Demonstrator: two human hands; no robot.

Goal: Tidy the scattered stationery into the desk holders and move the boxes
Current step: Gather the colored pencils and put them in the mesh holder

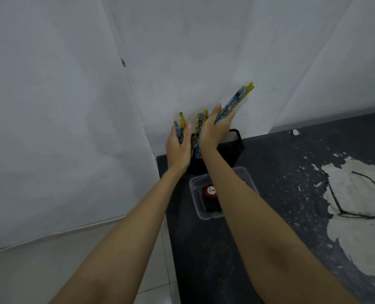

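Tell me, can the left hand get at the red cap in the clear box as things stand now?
Probably not at once. The left hand is wrapped around pencils at the black holder, so it is busy. The red cap lies uncovered in the clear box, though the right forearm crosses above part of that box.

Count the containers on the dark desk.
2. A black mesh holder stands at the desk's far left corner against the wall, filled with pencils. A clear plastic box sits just in front of it, partly hidden by the right forearm.
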